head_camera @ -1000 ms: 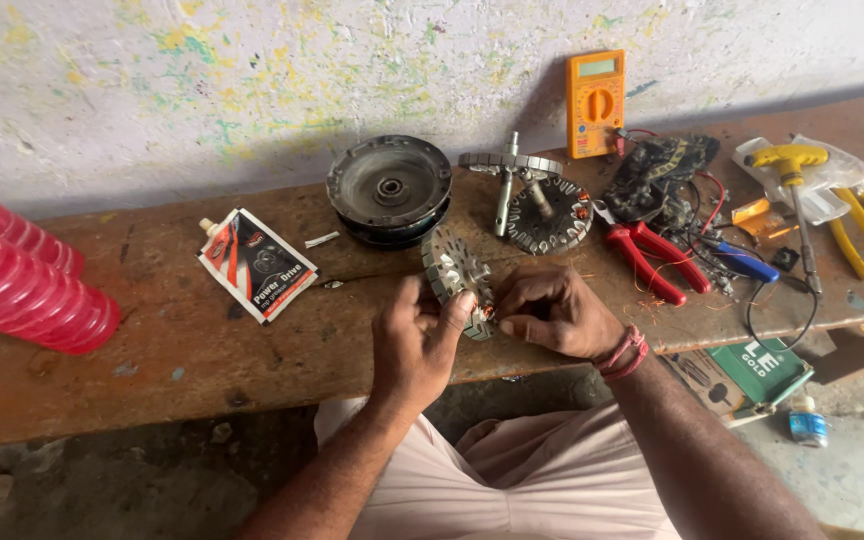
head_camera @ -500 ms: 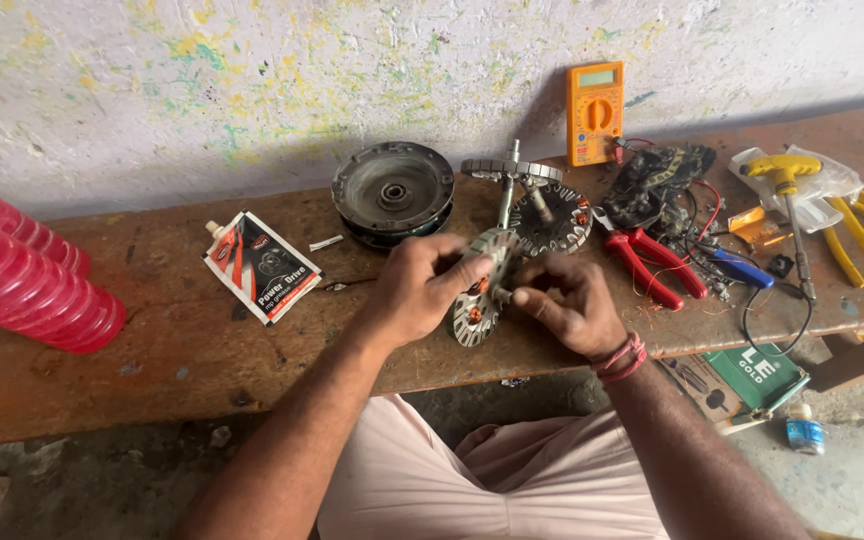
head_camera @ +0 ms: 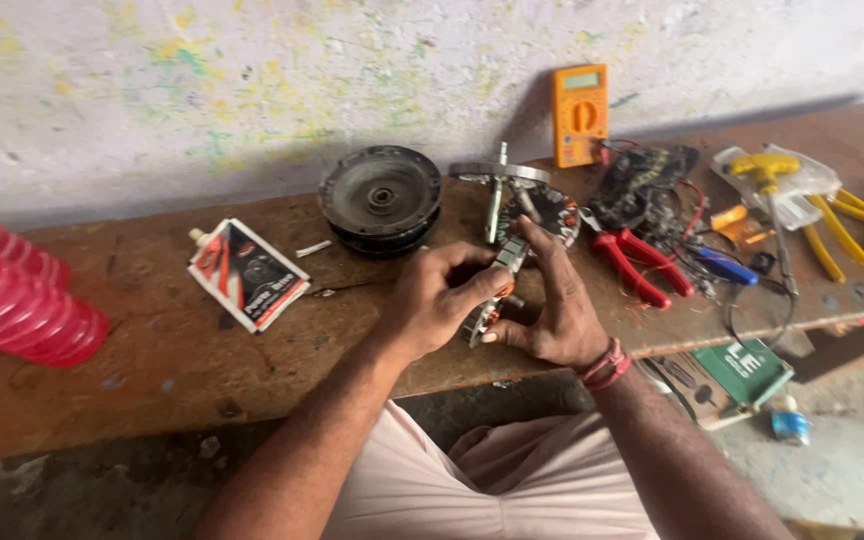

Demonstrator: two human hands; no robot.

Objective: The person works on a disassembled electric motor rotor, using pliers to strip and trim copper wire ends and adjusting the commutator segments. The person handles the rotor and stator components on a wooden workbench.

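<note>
The wound stator [head_camera: 492,300] (grey laminations, copper coils) stands on edge above the tabletop [head_camera: 152,340]. Left hand [head_camera: 442,300] and right hand [head_camera: 552,310] each close their grip on it.

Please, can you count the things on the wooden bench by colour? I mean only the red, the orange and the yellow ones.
Red: 2, the pliers with red handles and the ribbed red plastic piece at the left edge.
Orange: 1, the multimeter leaning on the wall.
Yellow: 2, the T-handle tool and the yellow-handled tool beside it.
Total: 5
</note>
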